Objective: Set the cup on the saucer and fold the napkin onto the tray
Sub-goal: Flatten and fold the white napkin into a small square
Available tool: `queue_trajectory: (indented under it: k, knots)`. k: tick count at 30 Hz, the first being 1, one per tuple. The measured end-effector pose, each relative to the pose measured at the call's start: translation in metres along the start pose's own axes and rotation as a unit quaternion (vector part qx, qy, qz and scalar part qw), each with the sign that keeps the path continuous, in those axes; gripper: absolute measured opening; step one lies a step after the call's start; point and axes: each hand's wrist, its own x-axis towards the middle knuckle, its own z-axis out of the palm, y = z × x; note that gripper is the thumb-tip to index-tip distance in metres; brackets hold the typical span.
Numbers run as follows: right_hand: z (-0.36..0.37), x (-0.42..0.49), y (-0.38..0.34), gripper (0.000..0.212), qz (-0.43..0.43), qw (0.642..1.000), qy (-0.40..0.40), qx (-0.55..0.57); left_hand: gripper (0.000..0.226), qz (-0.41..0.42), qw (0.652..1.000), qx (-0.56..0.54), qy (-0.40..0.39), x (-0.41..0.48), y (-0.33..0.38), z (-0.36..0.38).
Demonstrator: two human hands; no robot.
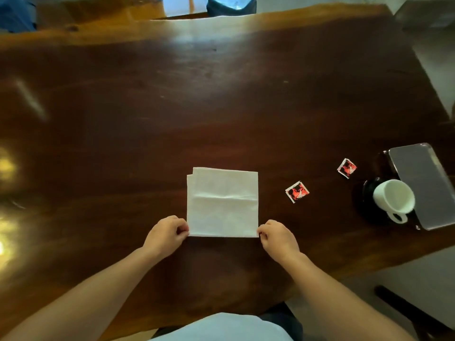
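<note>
On the dark wooden counter (221,107), the left hand (166,233) and right hand (278,238) pinch a white napkin's (222,203) near corners; the cup (394,196) sits on its saucer (368,187).

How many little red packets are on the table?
2: one packet just right of the napkin, the other farther right near the cup. None appears hidden.
</note>
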Motion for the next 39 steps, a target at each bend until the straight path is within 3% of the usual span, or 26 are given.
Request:
queue_trajectory:
  k: [4,8,15,17,20,25,27,30,32,37,39]
  knots:
    - [-0.016,0.03,-0.009,0.027,0.033,0.997,0.018,0.064,0.008,-0.024,0.996,-0.065,0.05,0.035,0.011,-0.011]
    - [-0.03,0.076,-0.029,0.037,0.064,0.979,0.069,0.181,0.034,-0.051,0.985,-0.109,0.123,0.081,0.032,-0.021]
    - [-0.038,0.136,-0.04,0.07,0.178,0.934,0.104,0.292,0.07,-0.074,0.983,-0.11,0.128,0.134,0.047,-0.014]
    - [-0.04,0.142,-0.036,0.055,0.187,0.92,0.102,0.33,0.07,-0.093,0.982,-0.1,0.131,0.139,0.051,-0.014]
    - [-0.047,0.137,-0.031,0.011,0.147,0.92,0.094,0.351,0.067,-0.102,0.983,-0.083,0.13,0.134,0.058,-0.017]
    - [-0.067,0.094,-0.031,0.006,0.052,0.908,0.022,0.416,0.085,0.017,0.994,0.047,0.098,0.102,0.078,-0.034]
    - [-0.073,0.075,-0.029,0.01,0.0,0.905,-0.022,0.425,0.077,0.073,0.991,0.096,0.056,0.089,0.09,-0.038]
    - [-0.081,0.056,-0.024,0.017,-0.055,0.893,-0.093,0.437,0.037,0.14,0.976,0.161,0.035,0.07,0.096,-0.036]
    - [-0.084,0.048,-0.018,0.015,-0.066,0.889,-0.12,0.438,0.018,0.132,0.972,0.189,0.038,0.056,0.091,-0.034]
    - [-0.089,0.027,-0.003,0.008,-0.094,0.869,-0.185,0.45,0.021,0.064,0.983,0.17,-0.034,0.007,0.07,-0.049]
    - [-0.091,0.017,-0.001,0.005,-0.118,0.879,-0.208,0.413,0.017,0.053,0.989,0.124,-0.06,-0.015,0.065,-0.059]
